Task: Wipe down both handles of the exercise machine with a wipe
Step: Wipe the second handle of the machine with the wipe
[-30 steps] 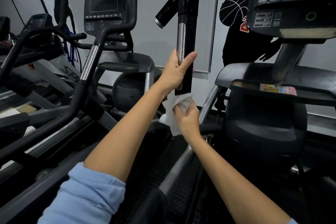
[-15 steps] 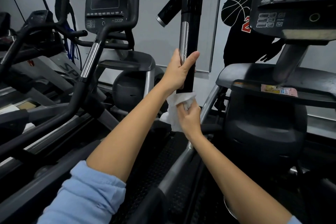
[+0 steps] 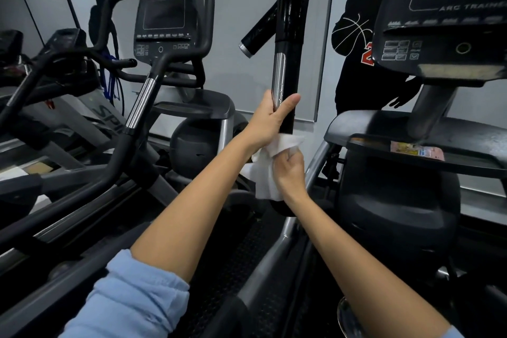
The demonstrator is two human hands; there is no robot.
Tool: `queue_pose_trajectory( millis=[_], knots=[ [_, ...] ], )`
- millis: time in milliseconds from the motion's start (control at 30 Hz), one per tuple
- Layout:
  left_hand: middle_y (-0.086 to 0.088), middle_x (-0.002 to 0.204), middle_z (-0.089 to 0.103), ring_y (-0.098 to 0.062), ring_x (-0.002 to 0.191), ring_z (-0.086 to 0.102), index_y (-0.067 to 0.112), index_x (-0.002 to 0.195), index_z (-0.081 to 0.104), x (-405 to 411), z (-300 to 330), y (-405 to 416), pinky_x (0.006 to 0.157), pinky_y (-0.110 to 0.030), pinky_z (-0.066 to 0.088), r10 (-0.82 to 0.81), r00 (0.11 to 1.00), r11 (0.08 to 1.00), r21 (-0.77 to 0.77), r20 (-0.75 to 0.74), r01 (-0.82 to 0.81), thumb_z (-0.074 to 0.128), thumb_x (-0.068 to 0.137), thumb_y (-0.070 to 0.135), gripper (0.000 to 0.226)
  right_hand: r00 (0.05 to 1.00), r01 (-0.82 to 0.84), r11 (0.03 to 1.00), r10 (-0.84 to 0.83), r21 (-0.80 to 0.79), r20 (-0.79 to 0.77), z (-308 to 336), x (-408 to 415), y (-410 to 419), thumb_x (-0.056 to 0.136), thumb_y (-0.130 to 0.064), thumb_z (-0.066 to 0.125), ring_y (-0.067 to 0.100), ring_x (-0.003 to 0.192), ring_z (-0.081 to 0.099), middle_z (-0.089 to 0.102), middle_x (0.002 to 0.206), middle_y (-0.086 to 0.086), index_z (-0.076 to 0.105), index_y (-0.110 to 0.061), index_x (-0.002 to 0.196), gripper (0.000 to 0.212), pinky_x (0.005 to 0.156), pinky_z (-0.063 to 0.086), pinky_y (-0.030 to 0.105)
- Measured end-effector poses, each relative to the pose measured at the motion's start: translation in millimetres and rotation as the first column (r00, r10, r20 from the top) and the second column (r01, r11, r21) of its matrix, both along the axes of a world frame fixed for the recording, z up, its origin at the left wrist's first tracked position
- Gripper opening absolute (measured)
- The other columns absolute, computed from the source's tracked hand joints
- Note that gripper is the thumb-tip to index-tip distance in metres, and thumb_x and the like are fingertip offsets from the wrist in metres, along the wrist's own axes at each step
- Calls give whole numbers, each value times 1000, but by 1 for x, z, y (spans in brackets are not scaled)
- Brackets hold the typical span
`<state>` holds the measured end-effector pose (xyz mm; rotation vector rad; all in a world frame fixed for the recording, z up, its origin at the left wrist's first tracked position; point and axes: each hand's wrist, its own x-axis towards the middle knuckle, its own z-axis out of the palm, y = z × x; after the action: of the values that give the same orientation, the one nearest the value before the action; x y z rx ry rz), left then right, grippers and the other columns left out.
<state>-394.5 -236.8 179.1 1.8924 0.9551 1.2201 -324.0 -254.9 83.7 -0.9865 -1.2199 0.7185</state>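
Note:
A glossy black upright handle (image 3: 292,25) with a silver strip rises in the middle of the view, a short side grip (image 3: 258,33) branching to its left. My left hand (image 3: 270,121) is wrapped around the handle just below the silver strip. Directly under it my right hand (image 3: 289,170) presses a white wipe (image 3: 267,173) around the lower part of the handle. The wipe hangs down to the left of my right hand and hides that stretch of the bar. The machine's other handle is not in view.
The machine's console (image 3: 444,16) and its dark tray (image 3: 411,145) with a small pink packet (image 3: 417,151) are at the right. A second trainer with a screen (image 3: 164,22) and curved black bars (image 3: 129,129) stands at the left. A grey wall lies behind.
The view has tilted so the handle's rounded top now shows. My right hand with the wipe has slid slightly up the bar towards my left hand, which keeps its grip.

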Motion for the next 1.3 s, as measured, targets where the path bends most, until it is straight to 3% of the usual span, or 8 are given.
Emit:
queue_pose_trajectory(
  millis=[133,233,333,600,833,1033,1167,1300],
  knots=[
    [6,91,48,-7,84,48,15,107,41,-3,6,-5,74,-19,40,32,995,999,-10,-97,-34,41,94,49,37,998,-32,999,31,16,57,-3,4,-3,86,-14,53,2,73,61,64,82,1,56,-14,92,6,63,49,20],
    [-2,125,50,-18,119,45,18,131,37,-15,-13,-2,104,-36,35,210,959,971,156,-190,-182,31,91,60,58,989,32,998,-40,60,142,29,11,8,91,-16,52,8,76,61,64,86,1,56,-8,101,13,61,45,16],
    [8,139,35,-1,129,26,17,143,28,-28,-64,-22,112,-26,19,411,909,863,295,65,-411,26,87,60,70,974,75,992,-95,104,204,70,13,20,93,-27,54,15,87,57,61,97,4,54,-6,113,30,60,42,11],
    [9,157,-8,5,138,-12,29,146,-12,-5,-155,-49,114,-21,-4,361,926,932,84,-112,-353,22,76,80,93,972,194,971,-210,142,109,140,6,26,91,-31,55,17,87,54,56,99,3,49,-5,113,34,59,38,15],
    [-9,156,19,-15,143,19,10,148,5,12,-151,-53,114,-20,16,387,915,917,150,-112,-370,19,83,66,88,954,243,961,-261,133,145,87,-3,8,88,-23,61,7,72,49,52,91,-1,46,-8,109,30,50,34,-4],
    [6,155,-10,-16,144,5,26,140,-31,13,-160,-43,118,-32,19,504,841,841,335,-197,-426,2,83,68,78,924,321,917,-358,235,133,170,-1,27,89,-36,60,17,83,53,52,98,1,43,-5,115,44,49,31,7],
    [1,156,-5,-10,138,11,24,143,-27,12,-166,-37,112,-39,30,536,827,776,483,-167,-406,25,93,47,77,929,311,914,-350,260,120,145,-3,28,89,-34,60,14,73,53,55,90,-1,44,-6,113,40,52,35,10],
    [6,153,-5,-11,136,9,40,133,-39,8,-165,-39,112,-36,26,483,860,813,448,-165,-371,1,85,69,69,928,314,926,-345,210,137,104,-5,21,87,-32,62,1,64,47,48,76,-9,46,-11,101,30,48,37,4]
  ],
)
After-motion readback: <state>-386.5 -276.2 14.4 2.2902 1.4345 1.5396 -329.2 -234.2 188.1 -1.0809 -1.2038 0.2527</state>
